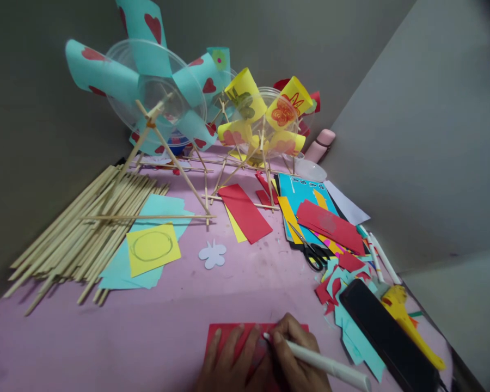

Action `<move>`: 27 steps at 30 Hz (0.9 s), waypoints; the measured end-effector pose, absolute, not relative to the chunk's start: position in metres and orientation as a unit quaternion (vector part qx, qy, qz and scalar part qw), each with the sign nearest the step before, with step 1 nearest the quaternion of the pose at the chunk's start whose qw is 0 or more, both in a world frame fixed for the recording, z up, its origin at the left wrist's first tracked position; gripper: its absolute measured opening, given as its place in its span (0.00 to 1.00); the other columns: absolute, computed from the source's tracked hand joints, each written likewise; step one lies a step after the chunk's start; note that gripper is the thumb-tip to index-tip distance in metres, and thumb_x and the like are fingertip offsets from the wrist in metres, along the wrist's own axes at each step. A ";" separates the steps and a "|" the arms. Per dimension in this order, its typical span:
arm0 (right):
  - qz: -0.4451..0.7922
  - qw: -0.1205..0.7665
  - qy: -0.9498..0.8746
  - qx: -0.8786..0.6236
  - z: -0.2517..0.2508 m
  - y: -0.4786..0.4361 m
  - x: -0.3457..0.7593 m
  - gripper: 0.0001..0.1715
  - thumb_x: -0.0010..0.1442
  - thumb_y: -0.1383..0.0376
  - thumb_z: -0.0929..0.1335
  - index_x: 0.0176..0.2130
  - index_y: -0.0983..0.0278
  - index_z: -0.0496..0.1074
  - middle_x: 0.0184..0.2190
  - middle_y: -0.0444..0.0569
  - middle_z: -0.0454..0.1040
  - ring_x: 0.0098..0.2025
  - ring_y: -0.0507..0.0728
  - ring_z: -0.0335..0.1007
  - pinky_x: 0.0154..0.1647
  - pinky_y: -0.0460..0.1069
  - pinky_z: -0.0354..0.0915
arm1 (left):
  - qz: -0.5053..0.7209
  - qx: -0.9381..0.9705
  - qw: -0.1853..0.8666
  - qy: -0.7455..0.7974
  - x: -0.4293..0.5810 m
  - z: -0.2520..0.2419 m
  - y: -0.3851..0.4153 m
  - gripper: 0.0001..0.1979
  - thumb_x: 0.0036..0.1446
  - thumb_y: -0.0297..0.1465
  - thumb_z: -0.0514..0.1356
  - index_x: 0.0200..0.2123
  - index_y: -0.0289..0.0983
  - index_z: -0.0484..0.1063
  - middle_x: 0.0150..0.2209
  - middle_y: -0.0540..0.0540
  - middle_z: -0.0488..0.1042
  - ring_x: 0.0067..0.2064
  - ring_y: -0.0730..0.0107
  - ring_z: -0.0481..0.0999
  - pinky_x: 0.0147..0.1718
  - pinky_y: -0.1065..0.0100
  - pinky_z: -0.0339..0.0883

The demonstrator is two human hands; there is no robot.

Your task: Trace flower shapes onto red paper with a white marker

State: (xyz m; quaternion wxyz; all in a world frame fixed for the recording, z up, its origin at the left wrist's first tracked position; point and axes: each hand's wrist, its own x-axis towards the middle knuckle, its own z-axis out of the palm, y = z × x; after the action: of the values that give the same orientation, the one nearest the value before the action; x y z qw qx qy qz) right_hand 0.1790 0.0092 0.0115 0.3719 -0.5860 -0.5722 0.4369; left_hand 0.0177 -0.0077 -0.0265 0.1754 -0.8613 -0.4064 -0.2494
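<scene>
A sheet of red paper [217,331] lies on the table at the bottom of the head view. My left hand [231,365] rests flat on it, fingers spread. My right hand [296,348] is closed around a white marker [330,366], its tip pointing down at the red paper beside my left fingers. A greyish patch shows on the paper between the hands, largely covered by them. Farther up lie a white butterfly cutout [213,255] and a yellow paper square [153,249] with an oval drawn on it.
Bamboo sticks [77,234] are piled at the left. Pinwheels with teal blades [155,65] and yellow blades [245,98] stand on stick frames behind. At the right are scissors [313,255], paper scraps [361,337], a black box-like object [386,326], a yellow glue gun [412,326] and a pink bottle [320,146].
</scene>
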 end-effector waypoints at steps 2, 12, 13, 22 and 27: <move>0.438 0.371 -0.570 -0.588 0.012 0.009 0.179 0.22 0.61 0.49 0.59 0.23 0.59 0.56 0.17 0.35 0.49 0.19 0.50 0.45 0.21 0.47 0.43 | -0.253 -0.862 0.176 -0.402 0.018 -0.026 -0.008 0.13 0.62 0.33 0.53 0.48 0.47 0.70 0.46 0.51 0.73 0.45 0.59 0.70 0.49 0.57 0.56; 0.446 0.366 -0.562 -0.593 0.016 0.010 0.178 0.22 0.60 0.48 0.60 0.23 0.59 0.57 0.17 0.36 0.50 0.19 0.50 0.45 0.21 0.47 0.43 | -0.238 -0.868 0.184 -0.395 0.018 -0.022 -0.007 0.13 0.60 0.36 0.54 0.47 0.46 0.71 0.46 0.50 0.73 0.44 0.55 0.69 0.43 0.55 0.57; 0.446 0.365 -0.562 -0.593 0.016 0.010 0.178 0.22 0.60 0.48 0.60 0.23 0.60 0.57 0.17 0.36 0.50 0.19 0.50 0.45 0.21 0.47 0.42 | -0.239 -0.867 0.185 -0.395 0.018 -0.023 -0.007 0.13 0.60 0.36 0.54 0.47 0.46 0.71 0.46 0.50 0.73 0.44 0.55 0.69 0.43 0.55 0.57; 0.447 0.386 -0.546 -0.594 0.015 0.009 0.177 0.23 0.59 0.47 0.62 0.22 0.60 0.57 0.16 0.36 0.51 0.19 0.50 0.45 0.20 0.47 0.42 | -0.242 -0.866 0.192 -0.393 0.017 -0.026 -0.008 0.13 0.60 0.36 0.53 0.47 0.48 0.71 0.46 0.50 0.73 0.44 0.56 0.69 0.44 0.55 0.58; 0.470 0.434 -0.486 -0.596 0.010 0.009 0.181 0.23 0.58 0.48 0.64 0.22 0.60 0.60 0.15 0.36 0.54 0.18 0.50 0.46 0.19 0.46 0.43 | -0.241 -0.863 0.184 -0.405 0.018 -0.026 -0.007 0.12 0.60 0.39 0.54 0.46 0.50 0.71 0.46 0.52 0.74 0.44 0.58 0.70 0.44 0.57 0.58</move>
State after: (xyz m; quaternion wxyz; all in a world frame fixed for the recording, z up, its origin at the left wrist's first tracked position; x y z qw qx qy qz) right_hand 0.1812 0.0093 0.0097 0.4335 -0.5956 -0.4858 0.4704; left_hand 0.0175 -0.0073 -0.0263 0.1841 -0.8626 -0.4046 -0.2414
